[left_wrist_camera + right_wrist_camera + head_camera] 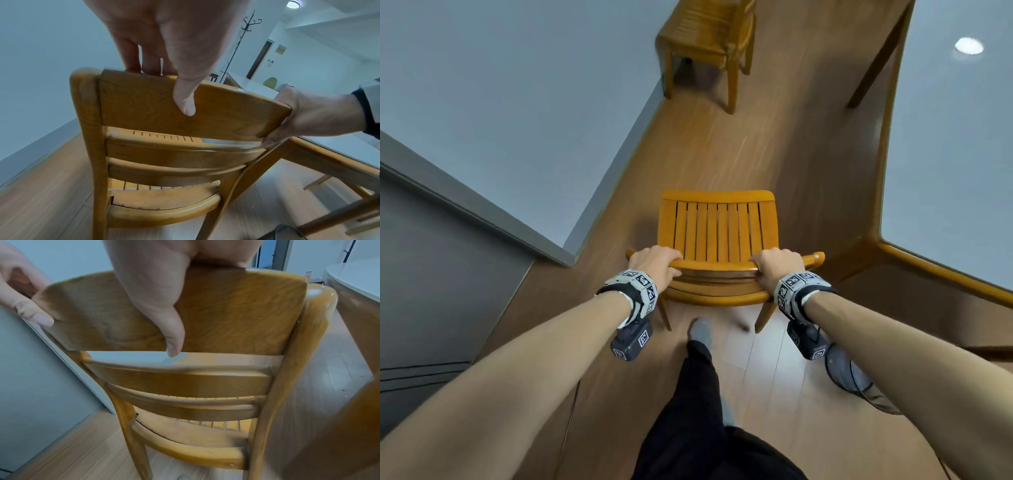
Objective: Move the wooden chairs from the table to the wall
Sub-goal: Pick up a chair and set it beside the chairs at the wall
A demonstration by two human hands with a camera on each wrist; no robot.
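Note:
A wooden chair (717, 233) with a slatted seat stands in front of me, between the wall on the left and the table on the right. My left hand (657, 262) grips the left end of its top back rail (156, 104), fingers over the front, thumb down the back. My right hand (777, 265) grips the right end of the same rail (236, 313) the same way. A second wooden chair (709, 41) stands further ahead, close to the wall (517, 102).
The glass-topped table (945, 171) with a wooden rim runs along the right, one leg (876, 61) ahead. A grey door frame (465, 205) juts out at left. My foot (702, 334) is just behind the chair. A coat stand (242, 40) is far off.

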